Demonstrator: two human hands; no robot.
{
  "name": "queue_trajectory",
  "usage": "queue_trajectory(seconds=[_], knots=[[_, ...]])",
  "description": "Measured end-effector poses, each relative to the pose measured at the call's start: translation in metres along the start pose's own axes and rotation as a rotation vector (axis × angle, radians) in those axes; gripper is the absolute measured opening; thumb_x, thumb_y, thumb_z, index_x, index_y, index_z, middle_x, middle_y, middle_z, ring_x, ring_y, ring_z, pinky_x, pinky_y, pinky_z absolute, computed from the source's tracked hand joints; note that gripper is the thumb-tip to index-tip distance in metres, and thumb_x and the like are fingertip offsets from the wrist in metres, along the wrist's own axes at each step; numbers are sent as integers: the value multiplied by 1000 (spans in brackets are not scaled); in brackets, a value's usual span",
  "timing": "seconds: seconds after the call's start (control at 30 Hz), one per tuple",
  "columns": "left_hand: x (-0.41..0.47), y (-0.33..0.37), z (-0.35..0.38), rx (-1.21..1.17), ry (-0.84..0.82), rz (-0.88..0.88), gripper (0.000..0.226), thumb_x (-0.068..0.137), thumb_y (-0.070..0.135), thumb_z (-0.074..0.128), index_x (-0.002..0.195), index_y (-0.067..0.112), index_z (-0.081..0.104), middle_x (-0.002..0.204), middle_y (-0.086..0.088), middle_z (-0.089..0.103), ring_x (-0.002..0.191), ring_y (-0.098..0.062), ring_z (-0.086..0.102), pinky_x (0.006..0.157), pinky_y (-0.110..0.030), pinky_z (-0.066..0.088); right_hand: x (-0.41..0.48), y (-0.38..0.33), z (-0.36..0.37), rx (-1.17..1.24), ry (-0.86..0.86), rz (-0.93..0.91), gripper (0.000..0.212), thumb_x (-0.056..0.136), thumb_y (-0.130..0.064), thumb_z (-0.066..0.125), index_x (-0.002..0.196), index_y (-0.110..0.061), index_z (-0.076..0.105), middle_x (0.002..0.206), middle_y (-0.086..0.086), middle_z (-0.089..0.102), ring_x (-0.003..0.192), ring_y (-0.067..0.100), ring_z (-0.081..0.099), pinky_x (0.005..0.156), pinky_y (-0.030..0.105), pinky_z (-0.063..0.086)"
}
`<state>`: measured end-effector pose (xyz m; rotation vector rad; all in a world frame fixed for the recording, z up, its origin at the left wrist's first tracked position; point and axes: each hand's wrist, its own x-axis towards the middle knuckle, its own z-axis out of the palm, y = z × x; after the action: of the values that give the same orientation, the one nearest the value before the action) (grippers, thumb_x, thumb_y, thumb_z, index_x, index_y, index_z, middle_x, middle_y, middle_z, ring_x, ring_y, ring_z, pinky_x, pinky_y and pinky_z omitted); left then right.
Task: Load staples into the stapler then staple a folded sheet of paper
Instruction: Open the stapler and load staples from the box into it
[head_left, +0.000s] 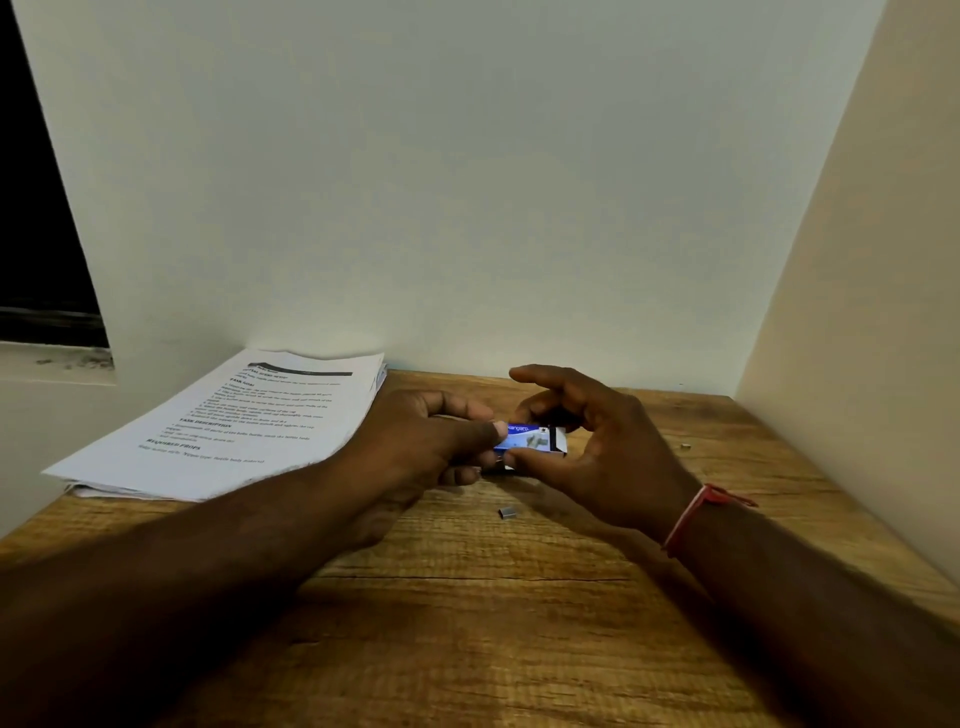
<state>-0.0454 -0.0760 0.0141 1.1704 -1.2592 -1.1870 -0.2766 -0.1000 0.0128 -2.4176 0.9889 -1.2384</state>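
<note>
A small blue and white staple box (535, 440) is held between both hands just above the wooden table (467, 597). My left hand (421, 441) grips its left end with thumb on top and fingers curled below. My right hand (592, 441) pinches its right end between thumb and middle fingers, the index finger raised. A short strip of staples (507, 513) lies on the table in front of the hands. A stack of printed paper (234, 426) lies at the back left. No stapler shows in this view.
A white wall stands right behind the table, and a beige wall closes the right side. A tiny metal piece (685, 446) lies on the table to the right. A dark window opening (41, 234) is at the far left.
</note>
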Motion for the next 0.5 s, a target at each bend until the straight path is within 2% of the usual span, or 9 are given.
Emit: queue_trajectory(seconds=[0.1,0.17,0.23,0.3,0.37,0.43,0.5], knots=[[-1,4,-3,20,-70,-12,28,93,12,90,118,6,79,90,-22,84,69,-19,76,61,-30,59,0,0,0,-4,-7,15,82,80,-32,100,152,-36,61,110,-15,80,108,4,77,100,30,62],[-3,8,-6,108,-113,35,32,92,16,92,120,9,79,92,-21,85,74,-24,77,66,-33,61,0,1,1,-1,-15,19,80,79,-34,100,150,-36,62,109,-16,82,107,4,77,98,30,62],[-3,12,-11,455,-87,192,34,85,34,98,115,26,83,88,-3,87,78,-17,81,75,-33,62,-1,0,2,-21,-32,26,80,79,-39,99,150,-39,62,108,-21,82,107,0,77,96,28,62],[-2,16,-17,773,-61,336,40,75,54,100,109,41,83,88,16,84,76,0,76,73,-20,56,-2,-3,3,-24,-52,57,81,78,-47,97,149,-44,60,107,-26,81,107,-3,76,96,26,63],[1,17,-22,892,-91,423,47,71,62,99,112,48,83,96,20,81,77,8,69,67,-12,48,-1,-3,4,-16,-59,76,82,76,-50,97,149,-46,59,107,-27,81,108,-5,75,97,25,62],[3,17,-24,933,-111,486,51,72,63,98,118,48,84,104,24,79,82,8,69,68,-15,48,0,-3,6,-9,-59,81,84,76,-47,97,150,-46,58,107,-27,81,107,-7,75,98,22,61],[4,16,-24,925,-122,498,46,76,58,98,118,46,85,102,28,81,79,1,71,68,-20,51,0,-3,6,10,-54,86,87,76,-44,99,152,-45,57,109,-24,82,108,-7,75,98,16,58]])
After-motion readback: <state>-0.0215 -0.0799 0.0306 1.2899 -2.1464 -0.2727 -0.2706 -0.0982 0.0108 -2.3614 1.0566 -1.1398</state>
